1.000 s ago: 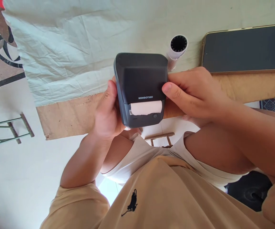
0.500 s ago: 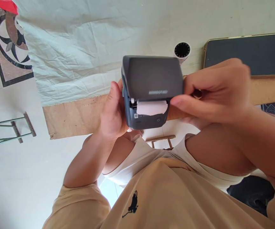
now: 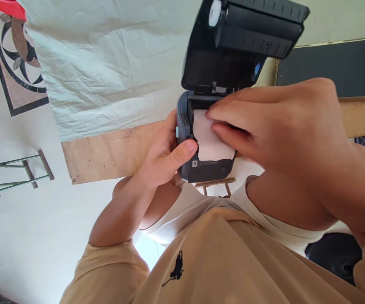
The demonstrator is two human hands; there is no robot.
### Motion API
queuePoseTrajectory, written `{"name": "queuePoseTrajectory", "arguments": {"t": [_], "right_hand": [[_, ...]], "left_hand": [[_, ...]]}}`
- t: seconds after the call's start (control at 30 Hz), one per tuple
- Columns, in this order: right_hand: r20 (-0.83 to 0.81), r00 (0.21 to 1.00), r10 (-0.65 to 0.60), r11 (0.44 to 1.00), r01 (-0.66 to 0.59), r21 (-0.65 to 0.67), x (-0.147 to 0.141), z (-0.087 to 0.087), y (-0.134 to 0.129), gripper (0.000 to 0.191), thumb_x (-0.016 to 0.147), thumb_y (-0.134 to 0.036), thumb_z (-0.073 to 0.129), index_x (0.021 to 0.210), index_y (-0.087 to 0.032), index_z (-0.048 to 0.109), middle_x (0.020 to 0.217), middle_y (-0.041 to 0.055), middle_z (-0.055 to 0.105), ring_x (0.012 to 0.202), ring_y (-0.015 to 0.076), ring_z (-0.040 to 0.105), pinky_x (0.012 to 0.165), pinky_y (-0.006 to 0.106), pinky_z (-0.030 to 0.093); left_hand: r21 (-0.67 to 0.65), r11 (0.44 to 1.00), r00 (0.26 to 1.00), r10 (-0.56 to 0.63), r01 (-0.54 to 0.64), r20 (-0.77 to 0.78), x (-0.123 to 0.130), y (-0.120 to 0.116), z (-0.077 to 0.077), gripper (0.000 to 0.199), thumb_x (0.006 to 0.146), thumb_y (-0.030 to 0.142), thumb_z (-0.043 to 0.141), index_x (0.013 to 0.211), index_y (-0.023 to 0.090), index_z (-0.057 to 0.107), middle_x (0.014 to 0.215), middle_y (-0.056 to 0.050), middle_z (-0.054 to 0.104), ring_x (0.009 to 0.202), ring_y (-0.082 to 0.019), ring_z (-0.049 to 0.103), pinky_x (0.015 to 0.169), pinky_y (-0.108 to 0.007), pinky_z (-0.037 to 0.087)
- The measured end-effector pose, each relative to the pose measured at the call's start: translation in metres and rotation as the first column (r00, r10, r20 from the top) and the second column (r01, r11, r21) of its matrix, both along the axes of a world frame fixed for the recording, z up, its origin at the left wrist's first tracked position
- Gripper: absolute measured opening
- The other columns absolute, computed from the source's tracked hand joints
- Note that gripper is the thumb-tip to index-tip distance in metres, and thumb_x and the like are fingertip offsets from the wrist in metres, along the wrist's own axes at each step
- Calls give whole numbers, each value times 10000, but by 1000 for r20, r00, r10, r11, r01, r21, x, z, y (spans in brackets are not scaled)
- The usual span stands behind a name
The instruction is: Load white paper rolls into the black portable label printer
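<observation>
A small dark label printer point(image 3: 185, 169) is held over the table's front edge, its black lid point(image 3: 223, 63) swung up and back. White paper point(image 3: 212, 145) lies in the opened body, its torn end over the front panel. My left hand point(image 3: 166, 156) grips the printer's left side, thumb on the front rim. My right hand point(image 3: 274, 122) reaches in from the right, thumb and fingertips bent together at the paper. Whether those fingertips pinch the paper or only rest on it is hard to tell.
A pale green cloth point(image 3: 112, 76) covers the table, with a bare wooden strip point(image 3: 106, 156) along the front. A dark flat panel point(image 3: 334, 69) lies at the back right. A metal-framed stool point(image 3: 17, 169) stands on the floor at left.
The printer's lid has opened upward, uncovering the paper inside. My right hand has moved from the lid's right edge onto the paper. The printer has shifted slightly right and nearer my body.
</observation>
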State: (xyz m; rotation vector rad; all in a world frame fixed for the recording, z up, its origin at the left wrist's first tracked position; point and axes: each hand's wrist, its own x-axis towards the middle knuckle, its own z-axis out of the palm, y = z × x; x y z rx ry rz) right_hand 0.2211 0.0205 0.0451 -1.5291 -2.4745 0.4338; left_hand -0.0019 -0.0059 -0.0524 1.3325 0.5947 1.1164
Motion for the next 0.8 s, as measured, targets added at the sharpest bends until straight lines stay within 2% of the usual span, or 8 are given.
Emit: {"name": "queuePoseTrajectory", "arguments": {"t": [0.07,0.13,0.23,0.3,0.47,0.6,0.7,0.8], "right_hand": [[166,986,27,998,-17,-62,-3,5,0,316,1027,-445,440,944,-291,702,881,-29,743,605,116,397,624,366,221],[215,976,43,994,-20,-106,-2,9,2,232,996,-440,497,1002,-306,686,781,-14,694,579,126,377,617,357,231],[50,998,47,995,-43,-89,5,11,3,231,968,-381,558,1149,-321,688,732,-22,646,600,108,455,643,326,307],[-101,990,99,995,-101,-14,10,9,1,304,969,-342,565,1249,-326,682,839,-46,696,663,79,527,685,304,351],[-100,981,167,979,-153,135,11,2,-5,246,1044,-340,490,1066,-279,727,1052,-61,758,827,77,616,601,280,290],[-45,987,154,988,-155,-10,10,1,-2,244,1026,-411,508,1134,-297,694,1031,-50,758,685,86,541,586,291,278],[40,991,126,983,-119,-137,9,2,2,272,968,-458,521,1134,-291,656,808,-20,684,574,111,416,566,286,266],[73,992,106,972,-87,-218,6,3,5,316,917,-459,575,1193,-313,630,717,-19,622,540,120,361,549,285,238]], "left_hand": [[-39,999,1000,-6,6,-11,-2,0,1,600,1016,557,641,1519,232,627,1414,-142,746,1260,-327,761,971,-399,667],[-66,998,1000,8,-9,-20,-3,-1,3,628,999,591,670,1508,223,643,1400,-146,750,1241,-335,763,950,-388,661],[-87,996,1000,-14,16,23,-1,-2,2,618,1011,592,648,1523,246,630,1353,-133,762,1169,-315,786,869,-364,660],[-124,992,998,-10,19,67,2,-2,0,573,1026,591,618,1508,282,627,1290,-104,776,1095,-284,797,814,-344,652],[-235,970,995,77,-61,56,13,-5,9,429,1042,548,614,1359,267,687,1230,-68,777,1133,-256,767,907,-358,641],[-302,950,995,96,-86,18,11,-8,18,403,1052,514,634,1357,257,690,1255,-79,777,1170,-267,765,887,-350,639],[-186,982,1000,23,-22,5,6,-5,17,464,1046,549,641,1378,232,707,1304,-114,764,1282,-306,730,905,-349,645],[-135,990,999,-35,31,-25,3,-2,14,542,1060,567,603,1456,202,662,1384,-146,731,1435,-346,651,1061,-410,642]]}}
